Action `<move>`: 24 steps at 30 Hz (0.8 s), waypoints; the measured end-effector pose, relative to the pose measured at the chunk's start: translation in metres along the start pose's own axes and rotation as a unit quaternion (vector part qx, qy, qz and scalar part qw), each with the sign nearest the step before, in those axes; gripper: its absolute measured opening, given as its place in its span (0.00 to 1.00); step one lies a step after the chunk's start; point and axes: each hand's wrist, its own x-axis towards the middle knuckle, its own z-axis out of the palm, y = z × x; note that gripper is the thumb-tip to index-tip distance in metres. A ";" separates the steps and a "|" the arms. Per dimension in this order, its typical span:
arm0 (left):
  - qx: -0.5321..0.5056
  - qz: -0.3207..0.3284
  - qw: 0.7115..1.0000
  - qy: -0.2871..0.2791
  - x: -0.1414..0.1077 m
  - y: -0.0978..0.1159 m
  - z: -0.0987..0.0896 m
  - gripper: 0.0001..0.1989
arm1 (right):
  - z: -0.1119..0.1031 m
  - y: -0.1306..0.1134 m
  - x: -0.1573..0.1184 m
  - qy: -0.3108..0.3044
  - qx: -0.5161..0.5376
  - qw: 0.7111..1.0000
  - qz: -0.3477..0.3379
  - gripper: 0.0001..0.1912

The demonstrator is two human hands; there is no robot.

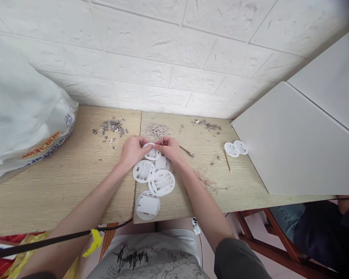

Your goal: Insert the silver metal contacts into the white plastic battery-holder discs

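A round white plastic battery holder [152,152] with slots is between my two hands, tilted above other discs. My left hand [133,150] grips its left edge, thumb on top. My right hand [171,149] is closed at its right edge, with the thumb near the upper rim. A thin metal tool like tweezers [187,151] passes through my right hand, its tip pointing at the pile of small metal pieces [156,129]. Closer to me lie several more battery holders [162,183], overlapping. One of them [147,206] lies with its flat cover side up.
Two more piles of metal contacts, one left [113,127] and one right [208,124], lie near the white wall. Two white discs [235,148] and a wooden stick [227,161] lie by a grey-white panel [296,143]. A large white bag [26,104] stands left. A person sits at right.
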 end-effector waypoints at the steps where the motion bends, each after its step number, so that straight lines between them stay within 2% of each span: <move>1: 0.001 -0.001 1.000 -0.002 0.000 0.000 0.000 0.13 | 0.000 0.000 0.000 0.001 -0.006 1.000 -0.001 0.08; 18: 0.020 -0.003 1.000 -0.006 0.000 0.000 0.002 0.13 | 0.001 0.002 0.000 0.003 -0.024 1.000 -0.009 0.07; 24: 0.005 0.018 1.000 0.004 0.001 0.002 0.002 0.13 | 0.000 0.000 -0.004 0.000 0.016 0.999 -0.031 0.09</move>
